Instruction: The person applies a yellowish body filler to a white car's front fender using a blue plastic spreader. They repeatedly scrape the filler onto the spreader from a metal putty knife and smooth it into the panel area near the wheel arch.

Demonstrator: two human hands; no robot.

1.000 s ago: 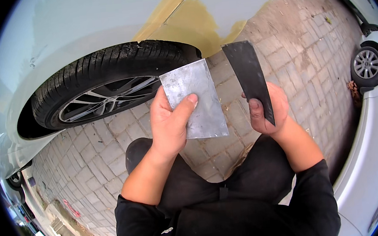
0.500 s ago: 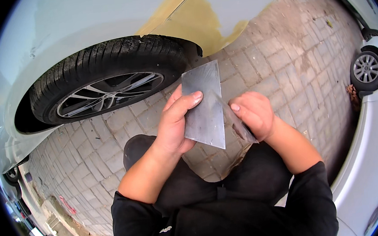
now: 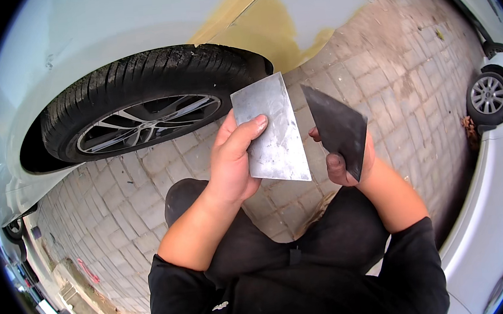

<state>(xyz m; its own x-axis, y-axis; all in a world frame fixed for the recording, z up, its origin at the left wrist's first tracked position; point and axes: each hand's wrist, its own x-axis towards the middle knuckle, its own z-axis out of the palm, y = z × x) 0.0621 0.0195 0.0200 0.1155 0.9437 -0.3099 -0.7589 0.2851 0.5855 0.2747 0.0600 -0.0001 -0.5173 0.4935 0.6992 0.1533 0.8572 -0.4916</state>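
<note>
My left hand [image 3: 234,155] grips a flat silver metal spreader blade [image 3: 274,137], thumb on its face and fingers behind it. Faint smears mark the blade's shiny surface. A little to the right, my right hand [image 3: 366,157] is closed on a dark, thin putty spreader [image 3: 340,126], tilted with its face toward the left. Its thumb presses on the lower part, and most of the other fingers are behind the sheet. The two blades are apart. Beyond them is a pale car body panel [image 3: 132,24] with a yellowish filler patch [image 3: 261,27] by the wheel arch.
A black tyre [image 3: 149,76] with a spoked alloy rim [image 3: 150,124] sits in the arch, left of my hands. Grey paving bricks [image 3: 112,211] lie beneath me. On the right stands another white car [image 3: 477,209], its wheel [image 3: 488,93] showing. My knees are bent below my hands.
My right hand has turned over and drawn away from the silver blade, so the dark spreader's face now shows. The silver blade has tilted and looks brighter.
</note>
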